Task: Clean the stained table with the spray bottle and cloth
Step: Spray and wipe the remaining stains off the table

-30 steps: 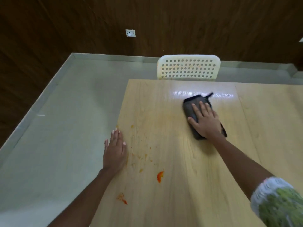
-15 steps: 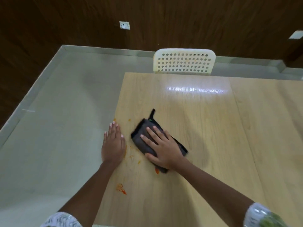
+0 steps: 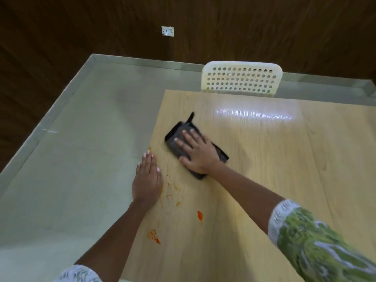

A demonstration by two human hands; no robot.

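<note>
While right hand (image 3: 200,154) spread hides cloth (image 3: 176,137) middle | left hand (image 3: 147,180) flat

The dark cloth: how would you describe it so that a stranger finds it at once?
Start at the wooden table, on its left half, in front of the white perforated chair. The dark cloth lies flat under the right hand. It is the only dark thing there; the orange stains lie nearer.

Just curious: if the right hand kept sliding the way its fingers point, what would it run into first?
Nothing on the tabletop, it seems. The right hand on the dark cloth points up-left, toward the table edge, then floor.
</note>
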